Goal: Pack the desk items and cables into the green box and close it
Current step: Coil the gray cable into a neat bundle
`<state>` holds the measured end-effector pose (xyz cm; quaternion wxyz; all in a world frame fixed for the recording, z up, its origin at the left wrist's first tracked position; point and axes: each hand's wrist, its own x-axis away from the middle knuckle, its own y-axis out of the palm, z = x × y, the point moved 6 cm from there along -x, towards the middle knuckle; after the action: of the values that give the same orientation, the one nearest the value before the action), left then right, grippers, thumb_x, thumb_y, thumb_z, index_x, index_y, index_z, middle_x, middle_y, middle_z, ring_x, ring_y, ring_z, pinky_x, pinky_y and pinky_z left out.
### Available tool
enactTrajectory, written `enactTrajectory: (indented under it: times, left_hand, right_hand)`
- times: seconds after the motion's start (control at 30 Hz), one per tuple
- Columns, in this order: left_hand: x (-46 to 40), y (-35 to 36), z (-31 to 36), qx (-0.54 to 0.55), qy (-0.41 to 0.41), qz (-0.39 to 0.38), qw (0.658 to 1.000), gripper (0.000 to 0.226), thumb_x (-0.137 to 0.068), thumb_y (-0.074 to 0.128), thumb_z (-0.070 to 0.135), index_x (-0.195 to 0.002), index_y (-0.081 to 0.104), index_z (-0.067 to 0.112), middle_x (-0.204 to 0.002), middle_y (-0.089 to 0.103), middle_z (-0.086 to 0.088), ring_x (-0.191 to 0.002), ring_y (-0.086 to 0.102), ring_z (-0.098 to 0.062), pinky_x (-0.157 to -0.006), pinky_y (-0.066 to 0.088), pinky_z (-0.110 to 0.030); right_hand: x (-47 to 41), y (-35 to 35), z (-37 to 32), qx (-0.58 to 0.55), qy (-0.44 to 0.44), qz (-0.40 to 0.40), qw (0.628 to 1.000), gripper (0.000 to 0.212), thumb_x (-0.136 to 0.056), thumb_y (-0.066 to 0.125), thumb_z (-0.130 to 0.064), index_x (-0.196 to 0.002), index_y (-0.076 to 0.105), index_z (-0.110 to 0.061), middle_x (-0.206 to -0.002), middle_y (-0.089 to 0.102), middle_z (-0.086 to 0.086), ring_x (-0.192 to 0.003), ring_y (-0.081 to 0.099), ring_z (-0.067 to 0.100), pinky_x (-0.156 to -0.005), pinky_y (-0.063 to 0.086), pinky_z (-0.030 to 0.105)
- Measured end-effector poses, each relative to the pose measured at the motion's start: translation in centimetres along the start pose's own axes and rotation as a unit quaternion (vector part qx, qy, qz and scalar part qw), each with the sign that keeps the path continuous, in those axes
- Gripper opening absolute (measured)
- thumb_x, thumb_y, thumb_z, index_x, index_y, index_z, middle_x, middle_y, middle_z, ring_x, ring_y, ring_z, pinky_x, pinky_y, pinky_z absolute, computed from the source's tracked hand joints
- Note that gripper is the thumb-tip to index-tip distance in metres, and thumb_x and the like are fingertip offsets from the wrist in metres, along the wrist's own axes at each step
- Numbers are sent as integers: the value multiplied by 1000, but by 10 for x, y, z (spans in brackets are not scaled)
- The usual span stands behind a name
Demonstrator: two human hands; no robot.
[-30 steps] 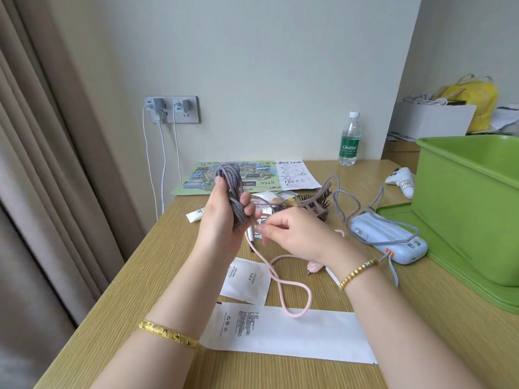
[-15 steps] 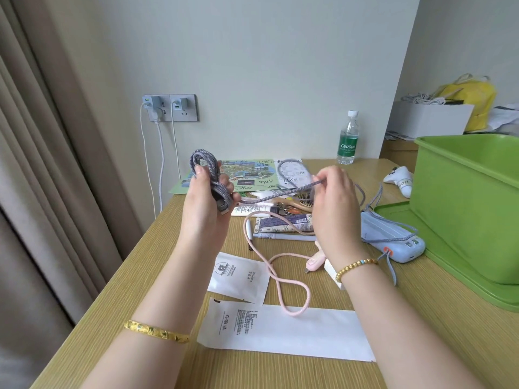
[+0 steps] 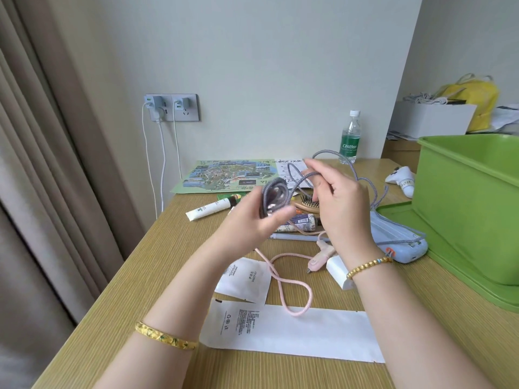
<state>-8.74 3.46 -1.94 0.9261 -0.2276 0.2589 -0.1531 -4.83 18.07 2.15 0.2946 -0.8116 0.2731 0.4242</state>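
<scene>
My left hand (image 3: 252, 223) grips a coiled bundle of grey braided cable (image 3: 273, 196) above the desk. My right hand (image 3: 341, 204) pinches the loose run of the same cable, which arcs up and trails down to a pale blue power bank (image 3: 404, 242). The green box (image 3: 471, 203) stands open at the right on its green lid (image 3: 455, 262). A pink cable (image 3: 283, 279) loops on the desk below my hands, beside a white charger (image 3: 338, 272). A hairbrush (image 3: 307, 204), a white tube (image 3: 209, 210) and a pen (image 3: 292, 237) lie behind my hands.
Two white paper sachets (image 3: 283, 329) lie near the front edge. A map sheet (image 3: 227, 175) and a water bottle (image 3: 350, 138) sit by the wall, a white controller (image 3: 401, 179) by the box. Plugged chargers hang from the wall socket (image 3: 171, 106). Curtains hang at left.
My hands have come closer together; the right hand brought the loose grey cable back toward the coil, and the left hand with the coil shifted right.
</scene>
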Motion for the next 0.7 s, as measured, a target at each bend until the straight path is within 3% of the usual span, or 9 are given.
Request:
enactTrajectory:
  times: [0.03, 0.1, 0.17, 0.27, 0.33, 0.4, 0.53, 0.7]
  left_hand:
    - [1, 6, 0, -34, 4, -28, 999, 42, -79, 53, 57, -104, 54, 22, -95, 62, 7, -87, 57, -2, -78, 44, -18]
    - [1, 13, 1, -68, 12, -58, 996, 15, -92, 49, 40, -92, 51, 25, -79, 53, 8, -70, 50, 2, -64, 38, -14]
    - [2, 18, 4, -77, 28, -69, 994, 21, -98, 39, 27, -78, 41, 31, -67, 43, 10, -56, 43, 5, -54, 33, -13]
    - [2, 20, 2, -53, 14, -64, 996, 21, -99, 35, 25, -79, 41, 24, -66, 53, 3, -52, 46, 3, -56, 37, -18]
    - [2, 17, 1, -30, -6, -38, 999, 23, -99, 35, 28, -77, 41, 24, -62, 59, 3, -53, 53, -4, -58, 44, -24]
    - [1, 12, 0, 10, -24, 2, 1000, 27, -98, 37, 29, -72, 40, 21, -54, 54, 3, -48, 56, -13, -52, 47, -27]
    - [-2, -5, -8, 87, -65, 94, 990, 32, -98, 37, 30, -72, 37, 12, -59, 47, -7, -31, 47, -12, -38, 36, -21]
    - [-1, -22, -21, 218, -108, 189, 951, 33, -99, 36, 29, -72, 42, 13, -62, 50, -4, -31, 41, -12, -34, 33, -16]
  right_hand:
    - [0, 0, 1, 4, 4, -2, 1000, 30, -87, 50, -18, -110, 68, -12, -59, 46, -30, -61, 47, 8, -61, 41, 26]
    - [0, 2, 4, 6, 11, -15, 1000, 28, -88, 53, -14, -112, 67, -13, -61, 41, -33, -61, 48, 10, -61, 46, 31]
    - [1, 5, 5, 7, 15, -28, 999, 28, -88, 54, -11, -113, 67, -13, -61, 41, -32, -60, 49, 12, -63, 49, 35]
    - [0, 7, 11, 14, 44, -33, 998, 27, -89, 55, -13, -113, 67, -17, -54, 41, -28, -54, 48, 9, -62, 48, 34]
    - [-1, 7, 17, 8, 78, -37, 996, 25, -90, 56, -19, -112, 68, -20, -50, 43, -23, -51, 47, 7, -62, 49, 34]
    - [-1, 8, 19, 3, 92, -49, 995, 22, -89, 57, -24, -107, 70, -21, -49, 44, -17, -52, 48, 14, -61, 49, 36]
    - [1, 13, 18, 26, 69, -84, 994, 21, -89, 57, -33, -87, 71, -18, -45, 40, -10, -47, 39, 10, -50, 35, 29]
    - [4, 18, 9, 100, -3, -112, 989, 28, -91, 53, -34, -71, 65, -19, -41, 37, -7, -44, 36, 15, -43, 25, 23]
